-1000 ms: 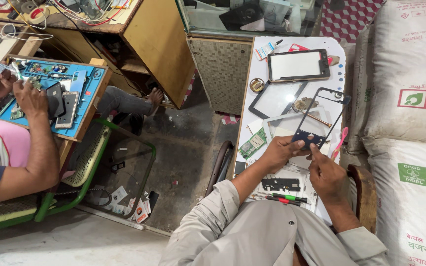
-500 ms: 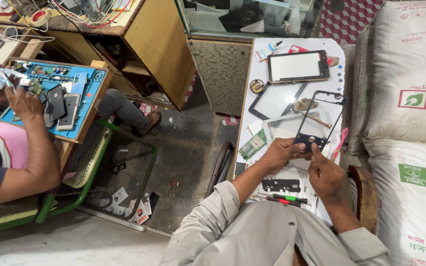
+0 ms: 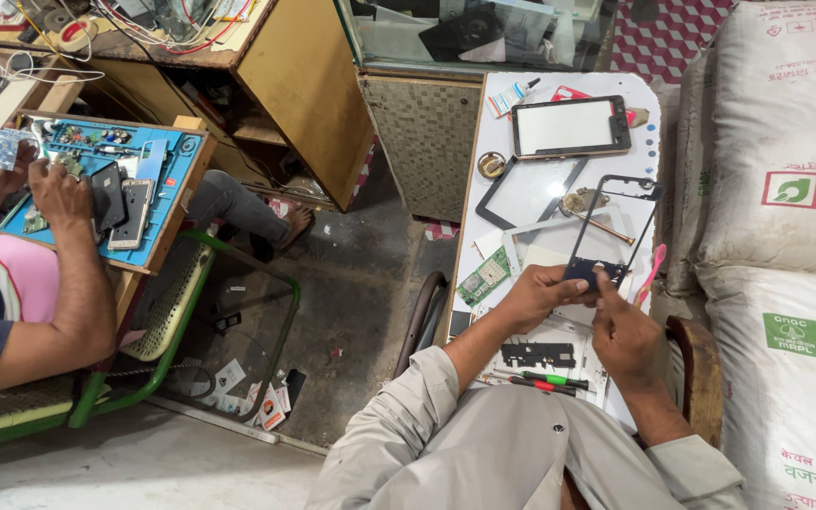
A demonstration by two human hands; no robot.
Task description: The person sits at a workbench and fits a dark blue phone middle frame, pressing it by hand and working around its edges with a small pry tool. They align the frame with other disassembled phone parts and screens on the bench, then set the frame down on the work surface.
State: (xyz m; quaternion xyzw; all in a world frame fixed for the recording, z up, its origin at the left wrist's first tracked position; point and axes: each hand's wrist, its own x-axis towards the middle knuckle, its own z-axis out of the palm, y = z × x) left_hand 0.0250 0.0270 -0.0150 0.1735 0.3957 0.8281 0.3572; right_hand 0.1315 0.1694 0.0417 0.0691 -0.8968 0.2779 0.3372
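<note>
A black phone frame [image 3: 616, 222], empty in the middle, is held tilted above the white worktable [image 3: 649, 142]. My left hand [image 3: 535, 293] grips its lower left corner. My right hand [image 3: 623, 329] pinches the lower edge, one fingertip pressing on the bottom bar. Below my hands lie a black perforated metal plate [image 3: 537, 354] and screwdrivers with green and red handles [image 3: 550, 382]. A small green circuit board [image 3: 484, 279] rests by my left wrist.
A tablet with a white screen [image 3: 570, 127], a black bezel [image 3: 526, 192], a pink tool [image 3: 650, 274] and small parts share the table. White sacks [image 3: 776, 189] stand at the right. At left, another person's hands [image 3: 59, 194] work over a blue mat with phones [image 3: 120, 203].
My hands have shifted slightly along the frame's lower edge, and the frame tilted a little. The other person at left moved a small circuit board in the hand.
</note>
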